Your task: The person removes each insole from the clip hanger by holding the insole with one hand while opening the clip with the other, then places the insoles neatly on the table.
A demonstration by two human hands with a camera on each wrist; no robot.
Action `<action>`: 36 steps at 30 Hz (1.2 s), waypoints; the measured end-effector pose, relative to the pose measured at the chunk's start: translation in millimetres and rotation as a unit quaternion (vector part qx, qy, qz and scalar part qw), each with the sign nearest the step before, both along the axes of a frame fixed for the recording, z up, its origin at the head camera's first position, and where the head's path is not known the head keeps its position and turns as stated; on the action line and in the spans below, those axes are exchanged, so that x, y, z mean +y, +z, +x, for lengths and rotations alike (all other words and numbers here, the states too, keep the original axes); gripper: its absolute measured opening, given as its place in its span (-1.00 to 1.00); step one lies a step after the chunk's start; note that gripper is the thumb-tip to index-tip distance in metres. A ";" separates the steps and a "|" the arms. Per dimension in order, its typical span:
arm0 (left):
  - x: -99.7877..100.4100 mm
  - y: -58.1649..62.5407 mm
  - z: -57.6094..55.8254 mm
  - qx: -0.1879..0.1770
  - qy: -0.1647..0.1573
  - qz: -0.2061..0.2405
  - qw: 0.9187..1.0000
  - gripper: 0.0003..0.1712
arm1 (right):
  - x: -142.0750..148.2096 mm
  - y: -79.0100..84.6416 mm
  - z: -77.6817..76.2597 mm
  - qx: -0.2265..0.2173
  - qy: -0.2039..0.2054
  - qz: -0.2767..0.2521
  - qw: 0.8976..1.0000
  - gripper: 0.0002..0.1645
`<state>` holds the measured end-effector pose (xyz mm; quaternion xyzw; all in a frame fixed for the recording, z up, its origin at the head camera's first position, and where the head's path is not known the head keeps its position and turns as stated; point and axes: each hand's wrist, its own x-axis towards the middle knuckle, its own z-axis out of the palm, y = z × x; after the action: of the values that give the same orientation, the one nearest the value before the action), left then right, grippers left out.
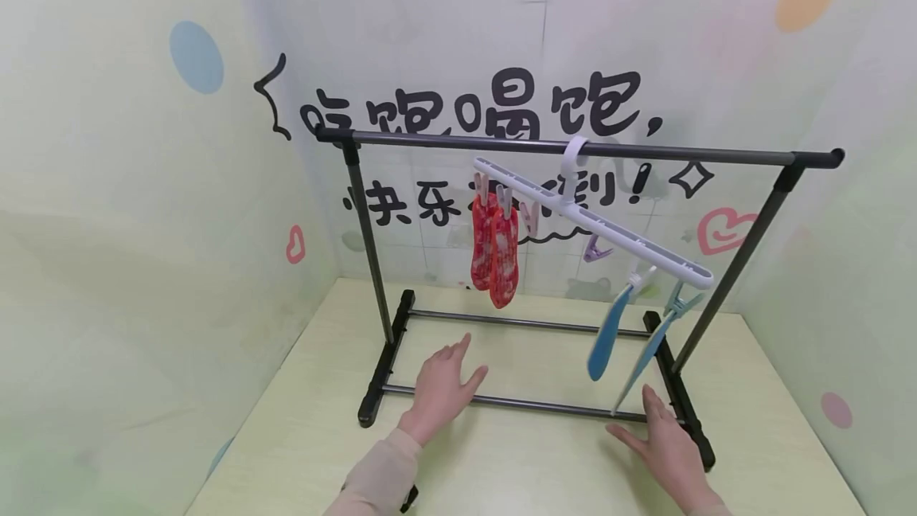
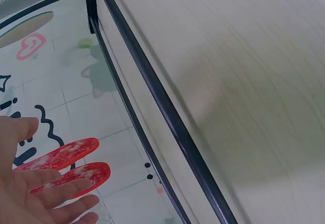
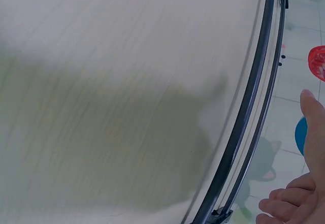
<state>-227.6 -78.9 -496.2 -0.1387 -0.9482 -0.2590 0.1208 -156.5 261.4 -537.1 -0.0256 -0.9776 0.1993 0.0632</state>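
Observation:
My left hand [image 1: 442, 382] is held over the table at the rack's front lower bar, thumb apart and fingers extended, with nothing in it. My right hand [image 1: 668, 444] is also empty, spread near the rack's right foot, just below the blue insoles [image 1: 609, 334]. A white hanger [image 1: 630, 239] hangs slanted from the rack's top bar [image 1: 444, 140]. Clothes pegs on its left end hold a pair of red-and-white mottled insoles [image 1: 505, 257]; pegs on its right end hold the blue pair. In the left wrist view, the red insoles [image 2: 86, 177] appear behind my fingers.
The black drying rack [image 1: 371, 241] stands on a pale wooden table [image 1: 301, 452]. Unused pegs, one pink [image 1: 530, 217] and one purple [image 1: 595, 249], hang from the hanger's middle. Behind is a wall sheet with black lettering [image 1: 415, 201]. A dark object [image 1: 410, 498] shows beside my left sleeve.

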 end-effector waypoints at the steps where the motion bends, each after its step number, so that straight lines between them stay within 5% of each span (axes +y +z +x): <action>1: 1.3 0.5 0.1 0.002 -0.001 0.000 1.000 -0.29 | -0.6 0.5 0.3 0.001 -0.001 -0.001 1.000 0.25; 14: 20.5 8.5 2.5 0.009 -0.014 0.007 1.000 -0.38 | -5.7 4.7 4.1 0.040 -0.002 0.001 0.999 0.18; 36: 51.8 26.8 14.3 0.054 -0.056 0.037 0.996 -0.50 | -6.8 3.2 4.2 0.026 -0.012 -0.011 1.000 0.20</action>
<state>-213.3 -27.1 -469.5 -0.2006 -0.9209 -0.2919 0.1627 -152.2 254.6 -533.9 -0.0328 -0.9730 0.2096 0.0905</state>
